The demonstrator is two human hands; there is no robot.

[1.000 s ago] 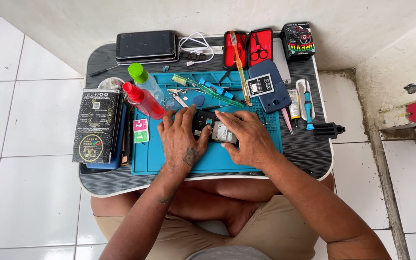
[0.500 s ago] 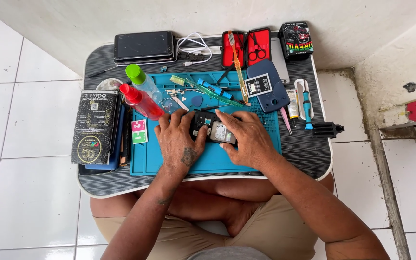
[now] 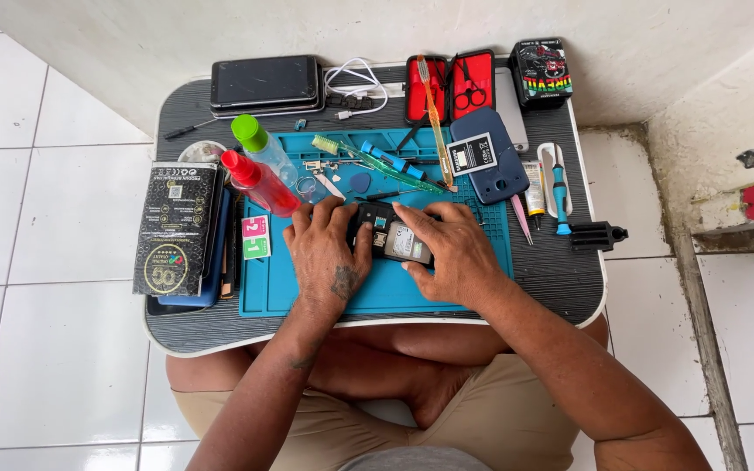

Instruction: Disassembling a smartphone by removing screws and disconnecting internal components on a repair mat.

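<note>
Gripped the phone [image 3: 392, 240], back open, at frame centre on the blue mat [image 3: 377, 292]: left hand [image 3: 329, 255] and right hand [image 3: 448, 255], fingers curled onto its ends. Seemed mid-disassembly, back cover [image 3: 492, 161] laid aside upper right. Stood open at top: red case [image 3: 482, 87], scissors [image 3: 466, 92] inside.

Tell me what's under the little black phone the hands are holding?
The opened phone lies on a blue work mat, which sits on a dark lap tray. The left hand and right hand cover its edges, hiding whatever lies directly beneath.
</note>
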